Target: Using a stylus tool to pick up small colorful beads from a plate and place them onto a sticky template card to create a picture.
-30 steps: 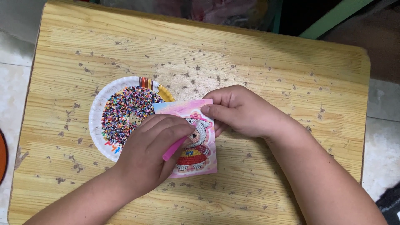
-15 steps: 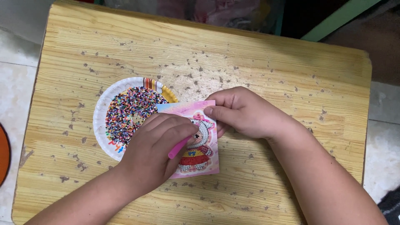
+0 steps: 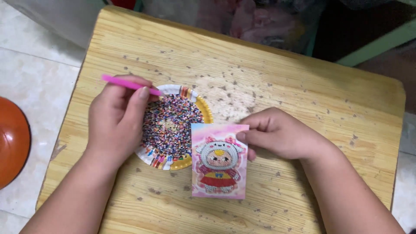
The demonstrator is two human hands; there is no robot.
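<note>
L hand (image 3: 113, 119) pinches pink pen (image 3: 130, 84), tip over plate (image 3: 200, 106) of mixed beads (image 3: 171, 125), plate on wooden bench (image 3: 281, 78). R hand (image 3: 281, 134) grips card (image 3: 219, 161) by top-right edge, thumb on front; card lies flat on bench, just overlapping plate's rim. Progress: figure on card looks nearly all beaded, hood, face, red dress. Any gaps too small to tell. Pink background plain. Orange bowl (image 3: 13, 141) on floor, well apart.
</note>
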